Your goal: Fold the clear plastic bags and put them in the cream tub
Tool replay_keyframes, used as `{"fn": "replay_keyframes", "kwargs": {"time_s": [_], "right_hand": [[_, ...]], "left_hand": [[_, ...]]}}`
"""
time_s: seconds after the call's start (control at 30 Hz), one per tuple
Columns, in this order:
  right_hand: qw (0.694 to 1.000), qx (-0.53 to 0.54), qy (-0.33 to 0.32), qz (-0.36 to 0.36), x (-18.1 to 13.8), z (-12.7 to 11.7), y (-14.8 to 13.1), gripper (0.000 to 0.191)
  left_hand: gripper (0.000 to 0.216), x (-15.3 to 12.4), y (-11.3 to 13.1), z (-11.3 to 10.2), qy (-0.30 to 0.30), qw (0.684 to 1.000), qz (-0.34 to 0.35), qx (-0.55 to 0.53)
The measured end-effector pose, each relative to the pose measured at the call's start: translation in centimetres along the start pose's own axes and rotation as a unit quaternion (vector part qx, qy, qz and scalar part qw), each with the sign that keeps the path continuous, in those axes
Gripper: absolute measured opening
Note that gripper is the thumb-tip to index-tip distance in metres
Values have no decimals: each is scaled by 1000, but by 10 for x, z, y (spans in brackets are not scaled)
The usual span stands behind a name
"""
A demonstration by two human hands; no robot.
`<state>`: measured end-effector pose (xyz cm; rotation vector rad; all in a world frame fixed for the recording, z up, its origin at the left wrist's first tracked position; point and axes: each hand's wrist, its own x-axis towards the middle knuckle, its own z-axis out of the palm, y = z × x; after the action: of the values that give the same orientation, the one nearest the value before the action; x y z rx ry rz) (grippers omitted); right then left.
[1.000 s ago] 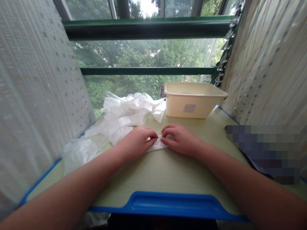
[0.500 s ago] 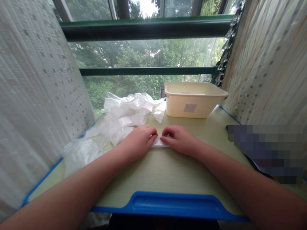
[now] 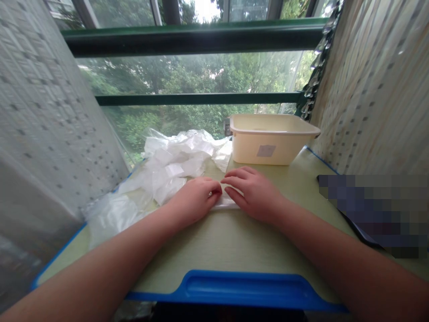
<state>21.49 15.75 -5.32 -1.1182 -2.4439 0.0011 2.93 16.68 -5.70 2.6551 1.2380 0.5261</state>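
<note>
A small folded white cloth (image 3: 225,203) lies on the pale green table (image 3: 228,246) between my two hands. My left hand (image 3: 195,198) is curled, its fingertips pinching the cloth's left end. My right hand (image 3: 254,191) lies over the cloth's right part with its fingers stretched out flat, pressing down. Most of the cloth is hidden under both hands.
A heap of white cloths and clear plastic bags (image 3: 174,165) lies at the back left. A cream plastic tub (image 3: 270,138) stands at the back right. Patterned curtains hang on both sides, a window with green bars behind. The table's blue handle edge (image 3: 241,290) is nearest me.
My right hand has uncurled from a pinch to flat fingers laid over the cloth. The left hand stays pinching. The cloth looks more folded and compact than a second ago.
</note>
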Motion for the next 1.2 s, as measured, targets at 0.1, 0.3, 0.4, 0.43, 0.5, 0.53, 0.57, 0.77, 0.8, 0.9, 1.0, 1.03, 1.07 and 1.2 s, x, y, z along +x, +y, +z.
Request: {"fn": "replay_keyframes", "kwargs": {"time_s": [0.1, 0.3, 0.4, 0.43, 0.5, 0.53, 0.57, 0.77, 0.8, 0.9, 1.0, 1.03, 1.07, 1.2], "right_hand": [[998, -4, -69, -5, -4, 6, -1, 37], [984, 10, -171, 44, -10, 13, 4, 52], [980, 8, -194, 53, -9, 11, 5, 54], [978, 8, -199, 55, -9, 11, 5, 54], [977, 9, -204, 57, -8, 10, 6, 54], [977, 9, -204, 57, -8, 10, 6, 55], [977, 9, -204, 58, -8, 10, 5, 55], [974, 12, -218, 58, -10, 9, 5, 57], [973, 11, -222, 62, -10, 9, 6, 58], [969, 8, -235, 78, -10, 7, 7, 59], [964, 7, -249, 92, -11, 6, 8, 61], [963, 7, -251, 95, -11, 5, 7, 61], [963, 7, -252, 98, -11, 5, 7, 61], [963, 5, -252, 99, -12, 3, 7, 62]], "left_hand": [[19, 1, -1, 1, 0, 1000, -6, -17], [22, -1, -6, 4, -8, 1000, 26, -13], [25, -3, -9, 3, -5, 998, 46, 43], [24, -4, -9, 1, -2, 996, 51, 70], [26, -8, -5, -2, 16, 990, 69, 121], [29, -10, -2, -4, 26, 987, 82, 137], [34, -13, 1, -5, 33, 984, 98, 146], [57, -28, 9, 0, -116, 981, 90, 125], [60, -29, 7, 1, -142, 979, 79, 120], [62, -29, 5, 0, -192, 974, 50, 107], [62, -28, 6, -4, -216, 971, 33, 99], [62, -28, 7, -5, -221, 970, 30, 97], [62, -28, 7, -6, -224, 970, 29, 95], [61, -28, 8, -7, -222, 971, 27, 89]]}}
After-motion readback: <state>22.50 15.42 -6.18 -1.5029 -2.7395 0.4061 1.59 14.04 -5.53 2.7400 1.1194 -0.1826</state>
